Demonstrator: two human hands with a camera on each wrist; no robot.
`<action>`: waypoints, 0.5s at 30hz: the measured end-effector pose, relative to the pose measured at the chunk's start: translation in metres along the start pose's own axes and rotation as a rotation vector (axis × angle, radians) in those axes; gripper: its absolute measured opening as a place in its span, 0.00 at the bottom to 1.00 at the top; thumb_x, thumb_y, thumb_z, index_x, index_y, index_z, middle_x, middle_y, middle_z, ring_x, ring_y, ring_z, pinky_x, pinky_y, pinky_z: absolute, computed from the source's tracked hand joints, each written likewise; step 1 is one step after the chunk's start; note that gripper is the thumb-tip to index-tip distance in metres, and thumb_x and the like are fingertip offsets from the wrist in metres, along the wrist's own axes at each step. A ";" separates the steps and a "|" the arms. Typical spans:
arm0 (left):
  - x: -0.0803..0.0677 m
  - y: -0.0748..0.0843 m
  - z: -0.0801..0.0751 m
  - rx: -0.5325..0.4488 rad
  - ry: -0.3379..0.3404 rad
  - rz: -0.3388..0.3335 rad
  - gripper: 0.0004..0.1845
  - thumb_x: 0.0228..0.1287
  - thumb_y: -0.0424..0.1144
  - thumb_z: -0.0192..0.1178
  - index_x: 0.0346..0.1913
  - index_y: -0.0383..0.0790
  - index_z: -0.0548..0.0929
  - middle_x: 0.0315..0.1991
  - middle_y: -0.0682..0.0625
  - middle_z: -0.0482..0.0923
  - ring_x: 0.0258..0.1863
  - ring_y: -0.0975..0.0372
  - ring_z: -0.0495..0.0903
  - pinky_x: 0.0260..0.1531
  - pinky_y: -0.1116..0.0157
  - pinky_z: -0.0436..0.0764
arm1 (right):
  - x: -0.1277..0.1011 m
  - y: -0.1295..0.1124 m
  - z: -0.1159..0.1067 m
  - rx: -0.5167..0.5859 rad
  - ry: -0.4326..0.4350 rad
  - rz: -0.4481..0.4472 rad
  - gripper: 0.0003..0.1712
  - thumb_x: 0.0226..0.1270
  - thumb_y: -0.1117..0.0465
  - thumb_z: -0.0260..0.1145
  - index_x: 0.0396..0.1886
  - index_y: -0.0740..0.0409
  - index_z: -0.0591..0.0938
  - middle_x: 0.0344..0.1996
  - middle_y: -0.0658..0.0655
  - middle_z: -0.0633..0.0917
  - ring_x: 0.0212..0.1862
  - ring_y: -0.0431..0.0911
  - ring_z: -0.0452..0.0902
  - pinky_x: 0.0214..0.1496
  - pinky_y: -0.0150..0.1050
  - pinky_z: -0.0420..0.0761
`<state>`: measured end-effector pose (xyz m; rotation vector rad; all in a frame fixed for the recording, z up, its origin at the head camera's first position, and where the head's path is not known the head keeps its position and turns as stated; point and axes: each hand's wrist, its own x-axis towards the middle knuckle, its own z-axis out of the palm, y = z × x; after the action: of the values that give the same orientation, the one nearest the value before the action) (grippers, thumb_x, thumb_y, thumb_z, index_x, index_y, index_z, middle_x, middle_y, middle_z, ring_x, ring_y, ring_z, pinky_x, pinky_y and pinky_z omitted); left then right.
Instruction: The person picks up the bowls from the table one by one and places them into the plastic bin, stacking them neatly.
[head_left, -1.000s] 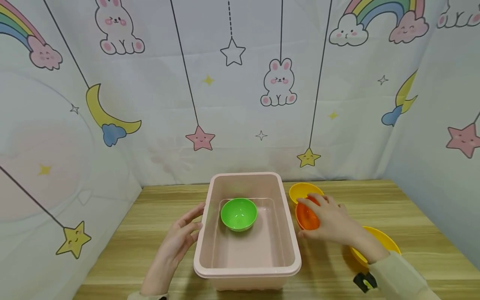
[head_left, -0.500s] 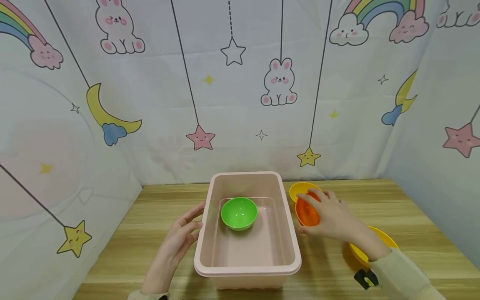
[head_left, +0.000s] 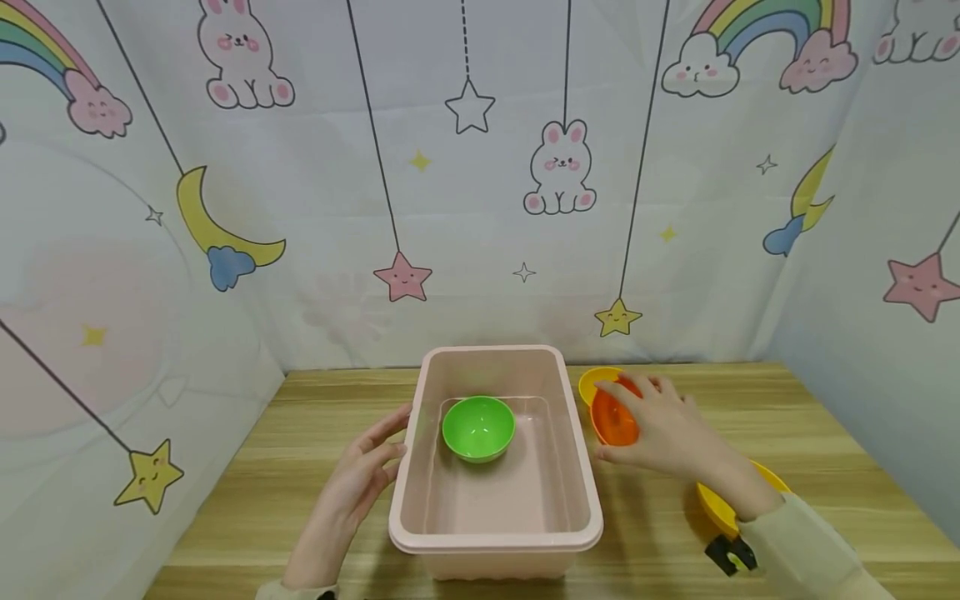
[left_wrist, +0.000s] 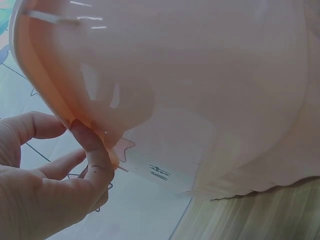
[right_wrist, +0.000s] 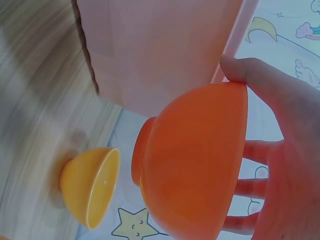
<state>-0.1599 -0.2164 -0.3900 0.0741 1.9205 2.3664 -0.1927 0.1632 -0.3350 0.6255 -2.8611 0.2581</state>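
My right hand (head_left: 660,429) grips an orange bowl (head_left: 613,419) by its rim, tilted and lifted just right of a pink plastic tub (head_left: 495,533). In the right wrist view the orange bowl (right_wrist: 195,165) sits between thumb and fingers, its opening against my palm. A green bowl (head_left: 478,427) stands upright inside the tub. My left hand (head_left: 367,467) rests against the tub's left wall with straight fingers; in the left wrist view its fingertips (left_wrist: 87,142) touch the tub rim (left_wrist: 45,90).
A small yellow bowl (head_left: 596,382) stands on the wooden table (head_left: 300,450) behind the orange one, also seen as a yellow bowl (right_wrist: 92,185) beside the tub wall. A larger yellow bowl (head_left: 712,504) lies under my right forearm. Patterned cloth walls enclose the table.
My right hand has lifted the orange bowl slightly and carried it a little further back. The left hand and green bowl have not moved.
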 end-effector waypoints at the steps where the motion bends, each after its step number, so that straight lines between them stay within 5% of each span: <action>1: 0.000 0.000 0.000 -0.001 0.000 -0.003 0.34 0.62 0.26 0.52 0.72 0.31 0.59 0.59 0.52 0.68 0.47 0.63 0.78 0.48 0.66 0.80 | 0.000 0.000 -0.001 0.001 0.002 0.001 0.48 0.46 0.31 0.70 0.66 0.46 0.72 0.64 0.64 0.72 0.60 0.66 0.65 0.50 0.72 0.71; 15: 0.000 0.000 0.001 0.000 0.003 0.000 0.34 0.62 0.26 0.52 0.72 0.31 0.58 0.57 0.54 0.69 0.46 0.63 0.78 0.48 0.66 0.80 | 0.012 -0.008 -0.015 -0.022 0.003 -0.023 0.49 0.44 0.31 0.71 0.66 0.44 0.72 0.63 0.61 0.71 0.57 0.64 0.66 0.46 0.68 0.72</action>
<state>-0.1597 -0.2153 -0.3893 0.0704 1.9217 2.3676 -0.1972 0.1546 -0.3168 0.6535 -2.8481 0.2234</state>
